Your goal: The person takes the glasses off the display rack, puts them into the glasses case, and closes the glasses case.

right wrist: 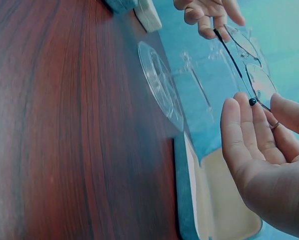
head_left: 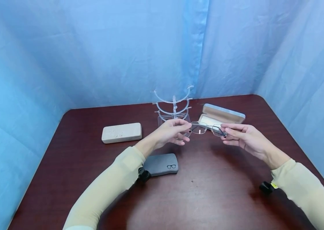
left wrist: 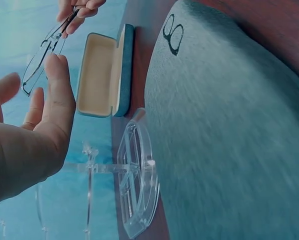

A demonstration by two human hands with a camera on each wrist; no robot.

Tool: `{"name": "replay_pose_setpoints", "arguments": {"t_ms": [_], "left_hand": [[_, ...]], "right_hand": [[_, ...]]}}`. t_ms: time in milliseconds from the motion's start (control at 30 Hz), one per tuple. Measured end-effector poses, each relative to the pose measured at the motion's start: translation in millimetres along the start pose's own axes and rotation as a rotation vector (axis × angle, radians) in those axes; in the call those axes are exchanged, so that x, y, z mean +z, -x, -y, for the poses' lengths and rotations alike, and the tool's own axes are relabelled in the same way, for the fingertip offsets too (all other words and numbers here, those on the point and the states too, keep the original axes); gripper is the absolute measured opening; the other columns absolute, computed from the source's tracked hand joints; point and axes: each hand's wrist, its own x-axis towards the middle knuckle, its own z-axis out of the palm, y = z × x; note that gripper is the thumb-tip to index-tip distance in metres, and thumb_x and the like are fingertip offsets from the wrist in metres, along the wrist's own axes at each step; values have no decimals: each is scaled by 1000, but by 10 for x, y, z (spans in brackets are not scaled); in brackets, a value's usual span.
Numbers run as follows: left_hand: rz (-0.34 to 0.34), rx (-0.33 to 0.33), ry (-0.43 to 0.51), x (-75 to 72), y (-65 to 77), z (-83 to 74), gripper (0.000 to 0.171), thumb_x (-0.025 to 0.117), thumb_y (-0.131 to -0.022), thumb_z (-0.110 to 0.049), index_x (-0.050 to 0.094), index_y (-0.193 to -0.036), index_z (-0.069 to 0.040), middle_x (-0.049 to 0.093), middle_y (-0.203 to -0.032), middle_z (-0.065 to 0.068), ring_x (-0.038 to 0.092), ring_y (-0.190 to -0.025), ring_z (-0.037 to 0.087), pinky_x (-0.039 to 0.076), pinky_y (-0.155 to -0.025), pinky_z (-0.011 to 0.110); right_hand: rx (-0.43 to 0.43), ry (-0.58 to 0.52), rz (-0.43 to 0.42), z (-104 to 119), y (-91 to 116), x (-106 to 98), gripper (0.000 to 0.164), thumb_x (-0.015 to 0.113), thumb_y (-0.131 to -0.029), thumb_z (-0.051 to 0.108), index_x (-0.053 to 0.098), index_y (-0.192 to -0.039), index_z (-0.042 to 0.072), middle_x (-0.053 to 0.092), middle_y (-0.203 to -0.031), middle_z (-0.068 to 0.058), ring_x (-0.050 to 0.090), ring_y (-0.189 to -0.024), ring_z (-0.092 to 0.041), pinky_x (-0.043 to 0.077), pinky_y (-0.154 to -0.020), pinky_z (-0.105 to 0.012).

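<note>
A pair of thin-rimmed eyeglasses [head_left: 209, 126] is held up above the table between both hands. My left hand [head_left: 174, 130] pinches the left end of the frame with thumb and forefinger, its other fingers spread below. At the opposite end, my right hand [head_left: 243, 138] grips the rim with thumb and fingers. The dark-tipped temples [right wrist: 229, 55] are folded in behind the lenses. Right behind the left hand stands a clear display rack [head_left: 174, 107] with stacked curved arms. An open glasses case [head_left: 222, 111] with a beige lining lies behind the eyeglasses.
A closed cream case [head_left: 121, 133] lies on the dark red wooden table [head_left: 196, 198] at the left. Under the left forearm is a closed grey case [head_left: 162, 164] with a glasses emblem. Blue curtains [head_left: 107, 57] surround the table's back and sides.
</note>
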Motion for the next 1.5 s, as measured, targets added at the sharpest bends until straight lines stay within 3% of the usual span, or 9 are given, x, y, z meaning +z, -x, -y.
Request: {"name": "replay_pose_setpoints", "arguments": {"t_ms": [200, 400, 533, 767, 1000, 1133, 1267, 1500], "left_hand": [[-53, -27, 39, 73, -210, 9, 30, 62, -104, -25, 62, -128, -7, 61, -129, 22, 72, -84, 21, 61, -69, 30], [-111, -56, 47, 279, -394, -12, 34, 55, -107, -26, 56, -134, -6, 56, -135, 22, 69, -79, 20, 59, -64, 27], [-166, -74, 36, 391, -504, -20, 29, 54, -107, -28, 57, -129, -9, 57, -134, 21, 66, -76, 20, 57, -62, 27], [-233, -89, 28, 440, -737, -27, 22, 53, -108, -28, 60, -121, -12, 58, -134, 23, 65, -77, 22, 53, -61, 27], [-319, -90, -40, 529, -913, -43, 29, 51, -108, -28, 61, -131, -11, 61, -132, 20, 67, -105, 37, 57, -79, 39], [-365, -99, -53, 575, -987, -25, 31, 50, -109, -26, 61, -134, -12, 62, -130, 19, 65, -111, 39, 56, -92, 46], [-390, -103, -105, 578, -1038, -11, 30, 51, -108, -24, 63, -132, -12, 64, -124, 16, 62, -114, 37, 54, -96, 46], [-392, -98, -148, 569, -1090, 43, 31, 56, -106, -21, 65, -134, -12, 66, -117, 17, 60, -93, 28, 52, -77, 36]], "right_hand": [[18, 9, -33, 6, -24, -141, 30, 52, -104, -2, 67, -130, 2, 67, -125, -12, 72, -103, -29, 55, -92, -43], [31, -4, -38, 21, 0, -286, 31, 49, -106, -1, 65, -132, 5, 67, -127, -9, 71, -106, -30, 55, -93, -44], [44, -37, -53, 20, -7, -363, 32, 48, -106, -1, 59, -136, 4, 68, -127, -9, 70, -110, -32, 55, -95, -44], [67, -71, -69, 2, -44, -476, 27, 46, -106, -3, 63, -126, 2, 70, -124, -10, 68, -112, -32, 54, -95, -43], [85, -20, -134, -5, -62, -576, 27, 52, -105, -2, 66, -126, 6, 71, -123, -8, 71, -106, -25, 57, -92, -40], [109, -29, -174, -24, -76, -626, 26, 53, -104, 0, 66, -126, 7, 72, -121, -6, 71, -104, -23, 57, -91, -36], [127, -37, -199, -41, -102, -668, 27, 55, -104, 1, 65, -129, 6, 72, -122, -5, 71, -103, -22, 57, -92, -36], [150, -12, -254, 0, -140, -720, 24, 58, -102, 2, 70, -122, 10, 73, -117, -3, 72, -98, -21, 58, -90, -35]]}}
